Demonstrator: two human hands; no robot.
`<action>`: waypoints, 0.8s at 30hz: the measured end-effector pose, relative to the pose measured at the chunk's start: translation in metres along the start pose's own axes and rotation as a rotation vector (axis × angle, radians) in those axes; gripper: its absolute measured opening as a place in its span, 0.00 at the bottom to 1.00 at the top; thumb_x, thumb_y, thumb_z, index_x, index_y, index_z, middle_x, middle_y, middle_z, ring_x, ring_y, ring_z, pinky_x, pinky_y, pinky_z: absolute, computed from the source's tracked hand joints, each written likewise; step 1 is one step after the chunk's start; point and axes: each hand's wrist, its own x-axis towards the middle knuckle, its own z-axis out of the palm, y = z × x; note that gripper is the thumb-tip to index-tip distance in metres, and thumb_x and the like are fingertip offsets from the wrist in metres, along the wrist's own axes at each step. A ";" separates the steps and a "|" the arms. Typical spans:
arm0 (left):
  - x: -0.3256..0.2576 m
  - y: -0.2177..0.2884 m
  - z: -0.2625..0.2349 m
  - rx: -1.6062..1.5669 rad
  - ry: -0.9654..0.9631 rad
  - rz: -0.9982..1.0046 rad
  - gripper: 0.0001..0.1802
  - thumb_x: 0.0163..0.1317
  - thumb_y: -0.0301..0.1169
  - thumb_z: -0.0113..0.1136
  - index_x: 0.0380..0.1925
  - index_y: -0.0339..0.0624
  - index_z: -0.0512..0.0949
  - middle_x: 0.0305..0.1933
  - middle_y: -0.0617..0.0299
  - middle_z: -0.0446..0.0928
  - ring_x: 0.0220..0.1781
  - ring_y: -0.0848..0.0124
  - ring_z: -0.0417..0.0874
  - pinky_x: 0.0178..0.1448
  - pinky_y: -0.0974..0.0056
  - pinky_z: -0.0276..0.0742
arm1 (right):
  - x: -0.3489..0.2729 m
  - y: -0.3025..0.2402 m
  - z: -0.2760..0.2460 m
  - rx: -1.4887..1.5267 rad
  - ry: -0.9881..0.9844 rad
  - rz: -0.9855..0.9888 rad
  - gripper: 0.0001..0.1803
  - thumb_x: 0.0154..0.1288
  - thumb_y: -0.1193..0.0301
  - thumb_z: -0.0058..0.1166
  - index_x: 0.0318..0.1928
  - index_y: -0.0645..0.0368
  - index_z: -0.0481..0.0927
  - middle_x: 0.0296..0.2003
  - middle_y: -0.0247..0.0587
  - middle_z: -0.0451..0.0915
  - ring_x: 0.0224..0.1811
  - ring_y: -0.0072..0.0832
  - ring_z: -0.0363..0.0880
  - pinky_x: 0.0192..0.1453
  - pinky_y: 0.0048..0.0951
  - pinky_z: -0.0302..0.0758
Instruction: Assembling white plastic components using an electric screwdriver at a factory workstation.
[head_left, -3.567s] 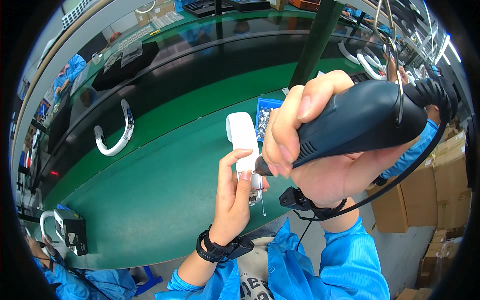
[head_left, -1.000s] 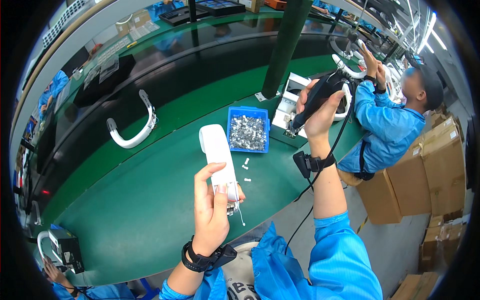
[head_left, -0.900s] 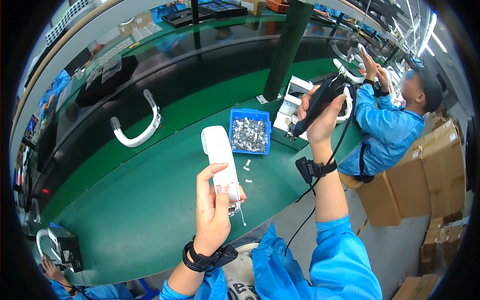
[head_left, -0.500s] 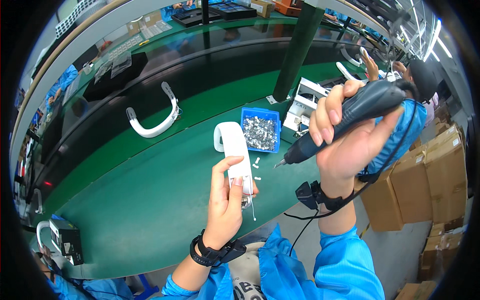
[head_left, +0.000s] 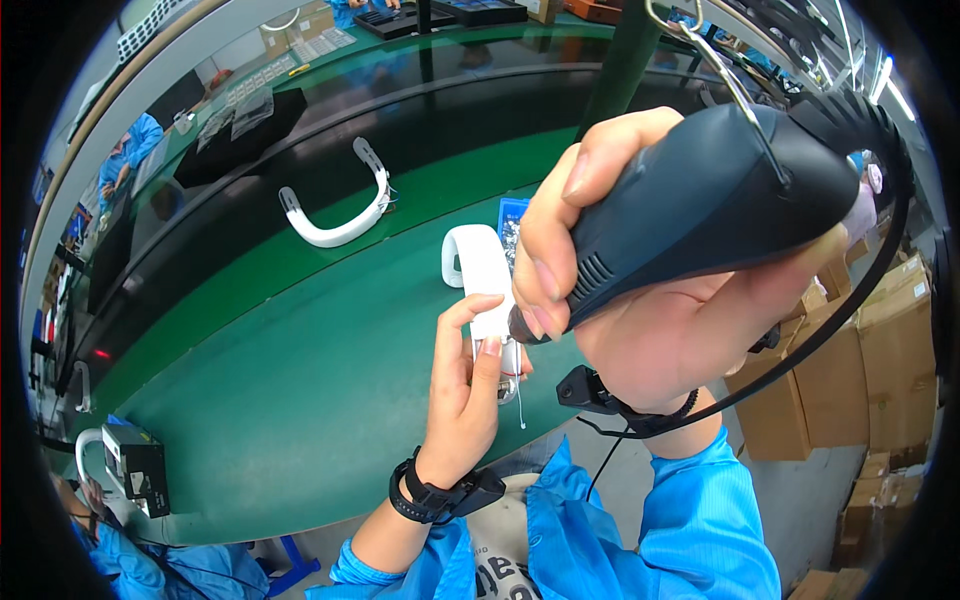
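Being held: white curved band (head_left: pixel 483 265) and dark corded tool (head_left: pixel 700 195), one in each hand

At the far left, a black box (head_left: pixel 136 468) is noted near the edge of the green desk (head_left: pixel 300 390), with a white curved piece (head_left: pixel 83 442) beside it. A co-worker's blue sleeve (head_left: pixel 215 568) is seen below. Further right, beyond the seam, a white U-shaped band (head_left: pixel 335 238) is found lying with both ends pointed away from the wearer.

Near the middle, the white curved band is held above the desk by the left hand (head_left: pixel 463 390). The left grip is closed on the lower part, index finger and thumb being laid along the near face. The far end is curled over to the left; at the near end a metal fitting (head_left: pixel 507 388) and a thin white strand (head_left: pixel 521 405) are exposed. Just behind the band, a blue tray (head_left: pixel 514 202) is partly hidden by the right hand (head_left: pixel 655 335).

By that hand the dark corded tool is firmly gripped, its nose being brought to the band's right edge. Whether the tip is in contact cannot be told. A metal hook (head_left: pixel 738 88) is attached to the tool's upper end, from which a black cord (head_left: pixel 862 303) is looped downward. At the far right, cardboard boxes (head_left: pixel 893 330) are stacked.
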 end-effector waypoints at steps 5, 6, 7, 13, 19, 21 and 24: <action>0.000 -0.002 -0.006 -0.023 0.019 0.017 0.20 0.84 0.29 0.45 0.72 0.44 0.63 0.46 0.58 0.80 0.44 0.75 0.82 0.48 0.68 0.79 | 0.002 0.015 0.011 0.134 0.021 -0.020 0.61 0.60 0.13 0.28 0.48 0.68 0.72 0.25 0.48 0.77 0.21 0.30 0.77 0.23 0.29 0.75; 0.000 -0.001 -0.008 -0.023 0.019 0.016 0.20 0.84 0.29 0.45 0.72 0.44 0.63 0.46 0.58 0.80 0.44 0.75 0.82 0.48 0.68 0.79 | 0.002 0.017 0.013 0.146 0.045 -0.003 0.62 0.60 0.13 0.27 0.47 0.68 0.72 0.24 0.48 0.77 0.21 0.30 0.76 0.22 0.28 0.75; 0.001 -0.003 -0.010 -0.024 0.010 0.004 0.20 0.84 0.29 0.45 0.72 0.44 0.63 0.47 0.58 0.80 0.44 0.75 0.82 0.49 0.68 0.79 | 0.002 0.020 0.012 0.146 0.049 -0.002 0.62 0.60 0.13 0.27 0.47 0.68 0.72 0.24 0.48 0.77 0.21 0.30 0.76 0.22 0.28 0.75; -0.005 0.000 -0.018 -0.028 0.021 -0.002 0.20 0.84 0.30 0.45 0.71 0.44 0.63 0.47 0.58 0.80 0.44 0.75 0.82 0.50 0.68 0.80 | 0.000 0.029 0.023 0.001 0.047 -0.015 0.62 0.60 0.12 0.25 0.45 0.69 0.73 0.24 0.47 0.77 0.19 0.29 0.77 0.20 0.27 0.75; -0.008 0.004 -0.025 0.039 0.041 0.062 0.20 0.85 0.30 0.44 0.71 0.42 0.62 0.48 0.57 0.81 0.46 0.74 0.83 0.51 0.68 0.80 | -0.006 0.034 0.037 -0.004 0.071 0.033 0.62 0.55 0.11 0.34 0.46 0.68 0.74 0.26 0.49 0.80 0.21 0.29 0.79 0.24 0.27 0.77; -0.010 0.004 -0.028 0.057 0.037 0.072 0.20 0.85 0.30 0.44 0.72 0.42 0.62 0.49 0.57 0.81 0.47 0.74 0.83 0.52 0.68 0.80 | -0.006 0.038 0.040 -0.003 0.080 0.048 0.62 0.54 0.11 0.37 0.46 0.68 0.74 0.27 0.50 0.81 0.22 0.30 0.80 0.25 0.27 0.78; -0.010 0.001 -0.034 0.091 0.023 0.045 0.20 0.85 0.28 0.43 0.72 0.40 0.60 0.52 0.55 0.82 0.50 0.74 0.84 0.53 0.69 0.79 | -0.001 0.051 0.038 0.232 -0.022 -0.134 0.60 0.51 0.13 0.48 0.46 0.67 0.75 0.28 0.51 0.81 0.25 0.32 0.80 0.31 0.32 0.81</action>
